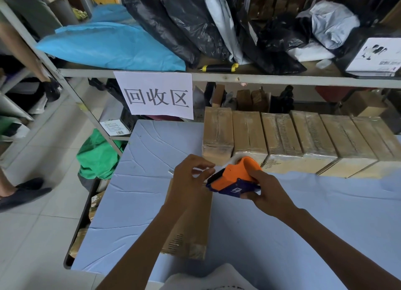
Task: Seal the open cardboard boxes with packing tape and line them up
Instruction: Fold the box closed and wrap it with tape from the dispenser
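Note:
A long cardboard box point(193, 231) lies lengthwise on the blue-covered table point(138, 203), partly under my left forearm. Above its far end my right hand point(267, 194) grips an orange and dark-blue tape dispenser point(234, 177). My left hand point(191, 174) is at the dispenser's front edge, thumb and fingers pinching the clear tape end point(207, 171). Several taped cardboard boxes point(299, 140) stand side by side in a row along the table's far edge.
A metal shelf point(217, 76) behind the table carries blue, black and grey bags, a yellow-black utility knife point(219, 68) and a paper sign point(155, 94). A green bag point(97, 157) lies on the floor at left. Another person's legs and shoe point(21, 194) stand at far left.

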{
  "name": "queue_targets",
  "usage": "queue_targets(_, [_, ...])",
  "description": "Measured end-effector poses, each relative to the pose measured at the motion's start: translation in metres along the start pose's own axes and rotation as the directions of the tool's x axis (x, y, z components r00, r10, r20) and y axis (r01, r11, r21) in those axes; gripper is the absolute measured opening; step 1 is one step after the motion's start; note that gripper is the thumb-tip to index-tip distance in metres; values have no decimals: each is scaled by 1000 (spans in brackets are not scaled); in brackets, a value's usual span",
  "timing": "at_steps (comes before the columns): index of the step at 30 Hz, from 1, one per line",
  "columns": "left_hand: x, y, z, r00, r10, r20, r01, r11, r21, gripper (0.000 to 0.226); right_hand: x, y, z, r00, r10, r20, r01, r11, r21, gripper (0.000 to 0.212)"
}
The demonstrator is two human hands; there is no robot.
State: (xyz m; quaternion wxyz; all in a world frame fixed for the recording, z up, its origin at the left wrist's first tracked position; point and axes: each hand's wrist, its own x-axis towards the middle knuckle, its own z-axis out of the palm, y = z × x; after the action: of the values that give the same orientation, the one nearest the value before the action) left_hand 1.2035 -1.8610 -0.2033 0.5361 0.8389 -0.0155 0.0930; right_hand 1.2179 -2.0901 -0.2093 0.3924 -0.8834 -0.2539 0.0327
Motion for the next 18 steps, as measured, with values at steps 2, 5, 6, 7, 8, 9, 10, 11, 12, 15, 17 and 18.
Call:
queue_targets(2, [1, -3, 2, 1000, -14, 6, 14, 999, -47, 15, 2, -1, -2, 1000, 20, 12, -20, 999, 31, 75])
queue_targets(5, [1, -3, 4, 1000, 18, -1, -18, 997, -74, 24, 5, -2, -4, 998, 54, 27, -55, 997, 47, 73])
queue_targets(6, [2, -3, 3, 1000, 19, -1, -19, 997, -75, 25, 5, -1, -4, 997, 63, 35, -65, 996, 55, 73])
queue_targets(7, [3, -2, 2, 1000, 0, 10, 0, 998, -62, 21, 5, 1, -4, 996, 82, 47, -84, 994, 63, 72])
queue_targets(8, [4, -2, 1, 999, -27, 20, 28, 999, -31, 15, 4, 2, -3, 993, 101, 63, -105, 992, 65, 70])
queue_targets(9, [5, -2, 1, 998, -60, 26, 60, 998, 7, 9, 3, 4, -3, 989, 119, 83, -124, 990, 62, 69])
queue_targets(10, [6, -3, 0, 995, -94, 30, 92, 995, 46, 6, 3, 5, -3, 985, 138, 108, -144, 988, 50, 69])
queue_targets(11, [7, -4, 0, 991, -127, 33, 124, 989, 80, 7, 4, 6, -2, 978, 156, 141, -161, 987, 27, 70])
queue_targets(12, [8, -6, 0, 988, -153, 35, 149, 983, 111, 10, 5, 6, -1, 971, 163, 174, -166, 986, 7, 70])
queue_targets(15, [5, -11, -1, 983, -179, 28, 173, 972, 156, 11, 6, 6, -2, 962, 167, 216, -169, 986, -9, 66])
queue_targets(17, [3, -13, 0, 973, -228, 42, 220, 964, 148, 7, 6, 6, -3, 960, 171, 221, -181, 983, 25, 63])
queue_targets(18, [1, -13, 1, 964, -262, 46, 253, 958, 136, 11, 5, 5, -3, 959, 176, 223, -191, 980, 47, 63])
